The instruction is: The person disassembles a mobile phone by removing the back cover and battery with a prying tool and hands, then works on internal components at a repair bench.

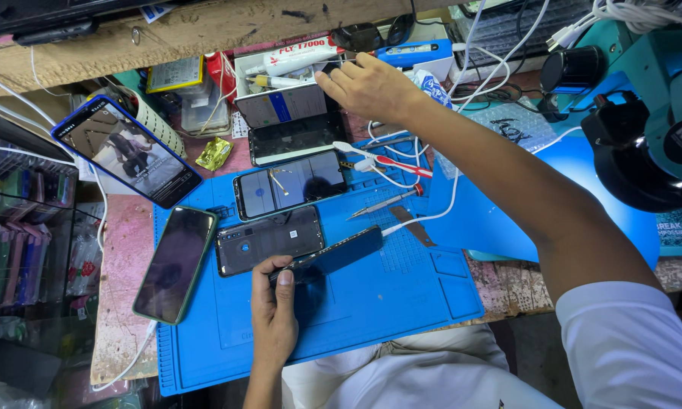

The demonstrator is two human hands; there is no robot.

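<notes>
My left hand point(274, 307) grips the near end of a dark phone point(333, 254) tilted on its edge above the blue work mat point(401, 291); a white cable runs from the phone's far end. My right hand point(367, 87) reaches far across the bench, fingers spread over a dark phone screen point(291, 121) beside a white glue tube point(299, 54). It touches the clutter there, and nothing shows in its grasp. A back cover point(269, 240) and a cracked phone point(289, 183) lie between the hands.
A green-cased phone point(176, 261) lies at the mat's left edge. A lit phone in a blue case point(125, 150) leans at left. A screwdriver point(382, 202), tweezers point(386, 163) and white cables lie mid-mat. A teal microscope point(644, 113) stands right. A wooden shelf point(204, 30) runs behind.
</notes>
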